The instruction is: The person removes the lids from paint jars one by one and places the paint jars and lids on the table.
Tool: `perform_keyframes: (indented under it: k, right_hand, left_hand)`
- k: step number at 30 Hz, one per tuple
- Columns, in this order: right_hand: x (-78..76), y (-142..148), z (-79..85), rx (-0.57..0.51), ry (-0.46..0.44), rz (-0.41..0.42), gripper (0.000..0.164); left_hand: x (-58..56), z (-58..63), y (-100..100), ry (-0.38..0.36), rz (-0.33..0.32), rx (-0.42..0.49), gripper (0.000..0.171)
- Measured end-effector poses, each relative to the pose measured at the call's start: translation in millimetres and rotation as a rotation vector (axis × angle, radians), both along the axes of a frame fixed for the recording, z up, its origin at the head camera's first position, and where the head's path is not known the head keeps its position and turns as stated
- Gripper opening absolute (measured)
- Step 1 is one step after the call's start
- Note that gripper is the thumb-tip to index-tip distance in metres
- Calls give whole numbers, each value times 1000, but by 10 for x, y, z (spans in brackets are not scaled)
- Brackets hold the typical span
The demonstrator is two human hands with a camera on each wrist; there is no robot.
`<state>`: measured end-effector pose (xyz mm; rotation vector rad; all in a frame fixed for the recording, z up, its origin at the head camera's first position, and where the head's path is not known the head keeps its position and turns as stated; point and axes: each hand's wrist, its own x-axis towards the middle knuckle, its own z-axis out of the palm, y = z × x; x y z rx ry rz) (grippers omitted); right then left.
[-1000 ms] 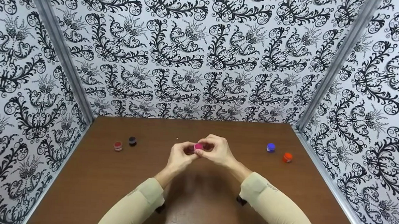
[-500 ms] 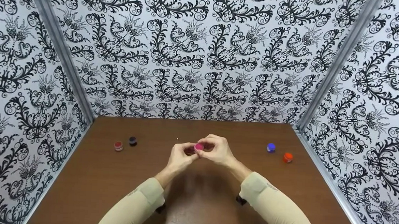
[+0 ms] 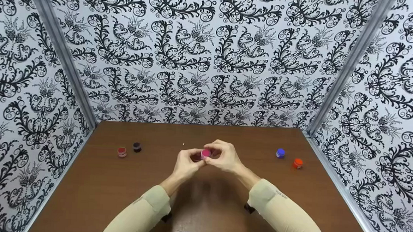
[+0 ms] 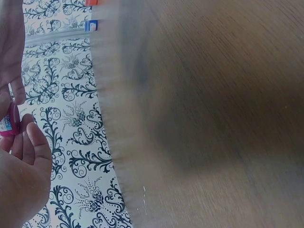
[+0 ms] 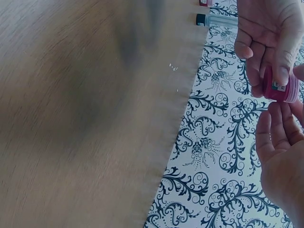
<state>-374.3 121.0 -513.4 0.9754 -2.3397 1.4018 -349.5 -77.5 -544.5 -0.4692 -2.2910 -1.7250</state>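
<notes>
Both hands meet above the middle of the table around a small pink paint jar (image 3: 205,153). Thumb and fingers of my left hand (image 3: 185,164) grip it from the left, and those of my right hand (image 3: 226,158) pinch it from the right. In the right wrist view the jar (image 5: 280,89) shows a pink body with a label and a clear ridged rim; fingers cover part of it. Its label (image 4: 5,124) also appears at the edge of the left wrist view, where the jar is partly cut off.
On the brown table (image 3: 208,215), a red jar (image 3: 122,152) and a black jar (image 3: 137,147) stand at the left. Blue (image 3: 280,153) and orange (image 3: 297,163) jars are at the right. Patterned walls (image 3: 202,59) enclose the back and sides. A tiny white speck (image 3: 183,143) lies behind the hands.
The hands stay in nearly the same place, both still gripping the pink jar. The jar sits very slightly lower in the head view; the other jars stay put.
</notes>
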Motion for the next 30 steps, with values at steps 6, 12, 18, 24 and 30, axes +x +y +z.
perform_keyframes:
  k: [6, 12, 18, 24, 30]
  right_hand:
    - [22, 6, 5, -55, 9, -85, 39]
    - [48, -6, 29, -43, -21, -156, 36]
    - [63, -20, 29, -28, -48, -173, 33]
    - [65, -25, 32, -16, -46, -157, 31]
    - [45, -24, 16, 2, 36, -109, 23]
  left_hand:
    - [14, 23, 9, -2, 21, 30, 27]
    - [27, 43, 9, -15, 40, 40, 29]
    - [22, 37, 19, -11, 48, 40, 28]
    - [33, 38, 13, -23, 47, 31, 25]
    - [33, 17, 0, -17, 19, 39, 24]
